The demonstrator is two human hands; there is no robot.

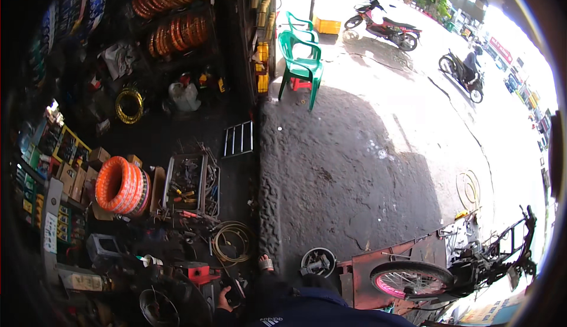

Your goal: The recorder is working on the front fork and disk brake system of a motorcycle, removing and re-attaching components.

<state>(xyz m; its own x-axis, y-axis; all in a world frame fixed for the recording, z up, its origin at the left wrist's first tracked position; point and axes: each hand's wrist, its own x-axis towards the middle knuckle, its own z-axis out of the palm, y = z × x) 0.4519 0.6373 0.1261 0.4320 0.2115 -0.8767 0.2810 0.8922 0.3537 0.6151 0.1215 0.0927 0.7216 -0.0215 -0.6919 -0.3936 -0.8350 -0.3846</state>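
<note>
At the bottom edge, left of my dark jacket, my left hand (pixel 224 298) shows in part. Its fingers curl against a dark object (pixel 235 292) whose kind I cannot make out. Beside that hand is a red metal piece (pixel 202 274) among tools on the dark floor. My right hand is out of sight. To the right of my body, a metal bowl (pixel 318 263) with metal parts in it stands on the ground. My sandalled foot (pixel 266 262) shows just ahead of me.
A tool tray (pixel 190 184), coiled hose (pixel 231 242) and orange-wrapped tyres (pixel 122 185) crowd the left. At right, a stripped motorcycle frame (pixel 496 256) and pink-rimmed wheel (pixel 407 281) lie by a reddish metal sheet (pixel 378 268). Green chairs (pixel 301 67) and a parked motorbike (pixel 384 26) stand ahead.
</note>
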